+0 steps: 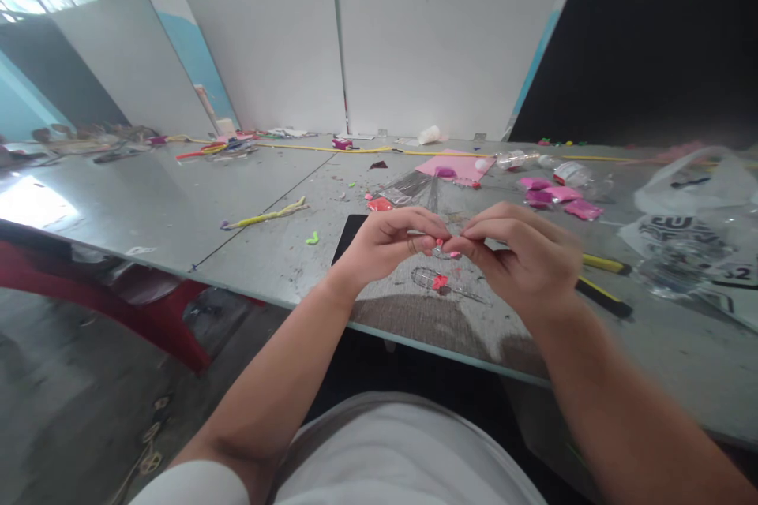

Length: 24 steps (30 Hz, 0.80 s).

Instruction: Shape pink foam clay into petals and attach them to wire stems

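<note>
My left hand [388, 245] and my right hand [521, 256] meet just above the grey table [237, 221], fingertips pinched together on a small pink piece with thin wire [443, 249]. Both hands are closed around it. Under them on the table lies a wire loop with a red-pink bit [435, 280]. A dark flat phone-like slab [348, 237] lies just behind my left hand.
Pink sheet [453, 166], pink packets [560, 196] and a clear wire bundle [408, 189] lie beyond my hands. Yellow-black tools [601, 296] and plastic bags [699, 229] sit right. Yellow stems [266, 215] and a green scrap [312, 238] lie left. A red chair [136, 308] stands below the table edge.
</note>
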Tool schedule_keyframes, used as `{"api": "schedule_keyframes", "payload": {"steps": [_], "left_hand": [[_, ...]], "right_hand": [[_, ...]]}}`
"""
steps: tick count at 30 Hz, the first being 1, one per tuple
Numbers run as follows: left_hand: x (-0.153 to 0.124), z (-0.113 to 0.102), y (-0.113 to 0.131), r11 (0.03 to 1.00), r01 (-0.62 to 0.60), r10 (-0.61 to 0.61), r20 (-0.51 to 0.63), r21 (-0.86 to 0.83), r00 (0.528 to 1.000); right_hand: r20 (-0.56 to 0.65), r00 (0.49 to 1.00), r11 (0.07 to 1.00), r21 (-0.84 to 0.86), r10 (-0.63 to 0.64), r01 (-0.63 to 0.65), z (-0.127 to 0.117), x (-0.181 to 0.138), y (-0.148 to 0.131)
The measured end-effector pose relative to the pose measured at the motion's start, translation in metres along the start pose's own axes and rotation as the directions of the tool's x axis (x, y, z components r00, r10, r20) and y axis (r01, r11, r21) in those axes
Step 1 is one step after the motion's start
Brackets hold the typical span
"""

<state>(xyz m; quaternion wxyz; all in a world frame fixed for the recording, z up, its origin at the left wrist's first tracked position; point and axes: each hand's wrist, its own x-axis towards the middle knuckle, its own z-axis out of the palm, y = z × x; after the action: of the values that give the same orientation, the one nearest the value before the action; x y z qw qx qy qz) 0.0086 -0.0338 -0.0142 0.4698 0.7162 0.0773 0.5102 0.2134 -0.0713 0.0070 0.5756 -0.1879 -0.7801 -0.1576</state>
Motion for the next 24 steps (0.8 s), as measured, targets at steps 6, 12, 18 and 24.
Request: {"api": "schedule_keyframes", "payload": {"steps": [6,12,18,24], "left_hand": [[-0.0006,0.0002,-0.0032,0.999,-0.030,0.030,-0.004,-0.019,1.000],[-0.0008,0.0002,-0.0055,0.999,-0.047,0.046,-0.014,-0.027,0.999],[0.0008,0.0013,-0.0004,0.999,-0.036,0.035,-0.057,-0.010,0.998],[0.0024,0.0007,0.0010,0.999,0.028,-0.026,-0.092,0.028,0.995]], "right_hand": [[0.000,1.000,1.000,-0.017,-0.010,0.010,0.0006,-0.0010,0.0014],[0.011,1.000,1.000,-0.017,-0.016,0.016,0.0001,-0.0005,0.0011],[0.017,1.000,1.000,-0.026,0.004,-0.004,-0.0002,0.0000,0.0010],[0.067,0.997,0.998,-0.062,0.034,-0.030,-0.0027,-0.0019,0.0050]]}}
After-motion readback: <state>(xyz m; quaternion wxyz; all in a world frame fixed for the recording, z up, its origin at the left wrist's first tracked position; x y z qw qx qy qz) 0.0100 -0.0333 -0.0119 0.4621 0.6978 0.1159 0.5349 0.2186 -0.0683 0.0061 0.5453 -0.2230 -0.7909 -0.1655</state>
